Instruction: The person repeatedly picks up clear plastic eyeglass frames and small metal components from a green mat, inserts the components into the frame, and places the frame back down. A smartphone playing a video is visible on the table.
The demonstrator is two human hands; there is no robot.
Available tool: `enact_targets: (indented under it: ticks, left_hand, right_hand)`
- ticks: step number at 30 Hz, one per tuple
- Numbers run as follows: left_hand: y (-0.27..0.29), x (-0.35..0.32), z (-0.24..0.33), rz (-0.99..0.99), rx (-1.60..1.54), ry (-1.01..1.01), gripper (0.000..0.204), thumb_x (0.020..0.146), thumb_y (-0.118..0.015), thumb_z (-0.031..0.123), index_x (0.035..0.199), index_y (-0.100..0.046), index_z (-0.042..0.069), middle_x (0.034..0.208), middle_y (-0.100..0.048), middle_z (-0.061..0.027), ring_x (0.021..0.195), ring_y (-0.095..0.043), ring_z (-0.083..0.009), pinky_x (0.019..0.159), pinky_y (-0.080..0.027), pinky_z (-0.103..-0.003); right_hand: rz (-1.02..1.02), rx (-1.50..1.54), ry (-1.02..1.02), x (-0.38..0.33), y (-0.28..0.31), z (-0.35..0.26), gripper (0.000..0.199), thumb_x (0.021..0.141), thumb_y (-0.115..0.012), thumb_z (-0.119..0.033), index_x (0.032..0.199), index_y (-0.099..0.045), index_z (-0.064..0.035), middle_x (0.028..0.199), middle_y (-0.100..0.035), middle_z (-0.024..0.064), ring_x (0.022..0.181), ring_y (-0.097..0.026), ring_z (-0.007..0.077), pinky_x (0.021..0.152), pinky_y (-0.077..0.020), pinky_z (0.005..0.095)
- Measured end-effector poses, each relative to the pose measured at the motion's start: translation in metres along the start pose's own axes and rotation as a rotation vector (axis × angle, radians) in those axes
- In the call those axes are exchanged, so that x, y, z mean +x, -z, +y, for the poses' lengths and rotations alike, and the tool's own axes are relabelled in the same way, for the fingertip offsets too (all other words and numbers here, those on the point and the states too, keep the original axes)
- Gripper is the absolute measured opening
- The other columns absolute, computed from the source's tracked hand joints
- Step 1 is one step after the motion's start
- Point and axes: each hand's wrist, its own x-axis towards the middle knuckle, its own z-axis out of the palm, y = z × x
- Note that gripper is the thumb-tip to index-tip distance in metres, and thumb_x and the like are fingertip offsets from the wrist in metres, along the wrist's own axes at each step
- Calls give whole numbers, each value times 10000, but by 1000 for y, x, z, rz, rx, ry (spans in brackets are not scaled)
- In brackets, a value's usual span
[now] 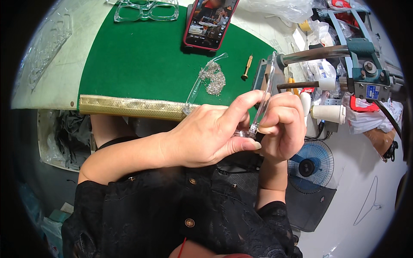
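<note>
Both hands meet over the lap at the table's near edge: the left hand and the right hand are both pinched shut on a clear plastic glasses arm, which stands nearly upright between the fingertips, its hinge end down. It looks like the hinge is being fitted or checked, and a tiny screw would call for steady, fine fingers. Just beyond the left hand lie a second clear arm and a pile of small screws on the green mat; a brass-handled tool sits behind the right hand, and a phone farther back.
</note>
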Motion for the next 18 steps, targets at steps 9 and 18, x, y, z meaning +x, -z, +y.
enact_targets:
  ticks: [9,18]
  left_hand:
    - [2,0,-2,-12,38,3,777,873,-638,368,1402,-234,-33,746,-572,-140,669,-610,-309,634,-471,-332]
    - [0,0,-3,3,3,-1,789,873,-628,409,1401,-236,-28,717,-554,-132,632,-591,-304,602,-454,-324]
  right_hand:
    - [23,42,2,-3,-1,7,195,794,-706,-199,777,-596,-39,738,-560,57,654,-537,175,559,-427,268]
    - [78,53,-9,-4,-5,7,226,799,-700,-249,754,-607,-48,717,-565,44,660,-531,176,579,-417,283]
